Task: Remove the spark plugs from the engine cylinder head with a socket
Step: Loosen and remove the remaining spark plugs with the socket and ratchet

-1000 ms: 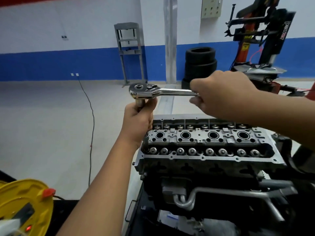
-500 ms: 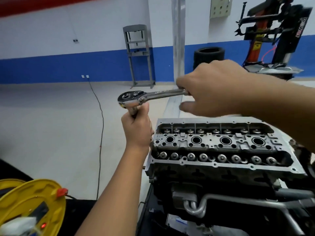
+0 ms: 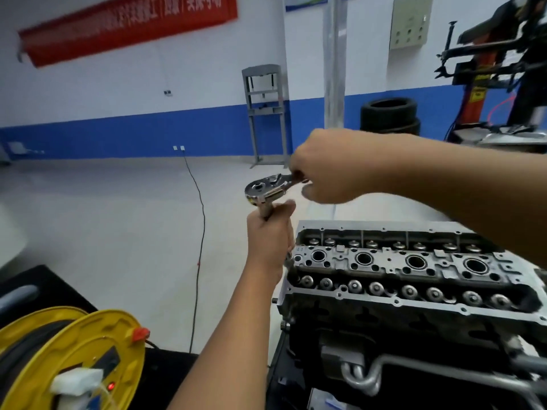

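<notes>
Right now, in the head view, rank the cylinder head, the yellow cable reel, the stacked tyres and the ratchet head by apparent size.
1. cylinder head
2. yellow cable reel, partly cropped and nearer the camera
3. stacked tyres, far away, so they look small
4. ratchet head

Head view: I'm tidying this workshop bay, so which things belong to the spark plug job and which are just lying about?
In the job:
- ratchet, right hand grips its handle
- extension, held by left hand
- cylinder head

Lying about:
- yellow cable reel
- stacked tyres
- grey press frame
- black cable on the floor
</notes>
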Tool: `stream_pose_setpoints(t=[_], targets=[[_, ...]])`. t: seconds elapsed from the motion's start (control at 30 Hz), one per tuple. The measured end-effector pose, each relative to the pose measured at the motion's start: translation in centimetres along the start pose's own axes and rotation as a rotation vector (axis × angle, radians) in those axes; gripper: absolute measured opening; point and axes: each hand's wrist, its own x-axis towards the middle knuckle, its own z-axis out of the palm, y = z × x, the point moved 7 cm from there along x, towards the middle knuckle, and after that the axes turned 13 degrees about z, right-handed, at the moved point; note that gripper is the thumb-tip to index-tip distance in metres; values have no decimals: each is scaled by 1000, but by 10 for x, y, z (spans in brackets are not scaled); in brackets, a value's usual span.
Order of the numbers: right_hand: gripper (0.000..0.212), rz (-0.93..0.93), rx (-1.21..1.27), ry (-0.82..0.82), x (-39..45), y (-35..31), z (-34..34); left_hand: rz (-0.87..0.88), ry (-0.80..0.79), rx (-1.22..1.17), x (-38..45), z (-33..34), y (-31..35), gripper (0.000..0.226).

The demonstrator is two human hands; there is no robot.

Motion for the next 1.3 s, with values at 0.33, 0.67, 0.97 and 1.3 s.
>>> stream_pose_setpoints(t=[0.33, 0.67, 0.97, 1.3], targets=[[16, 31, 512, -460, 2, -2, -3, -18, 111, 88, -2, -2, 0, 33], [29, -58, 344, -323, -30, -15, 10, -8, 126, 134, 0, 2, -2, 45], [20, 56, -2, -72, -1, 40, -8, 31, 58, 191, -5, 9, 3, 39], [25, 22, 581, -599, -37, 5, 15, -22, 71, 288, -2, 14, -10, 31]])
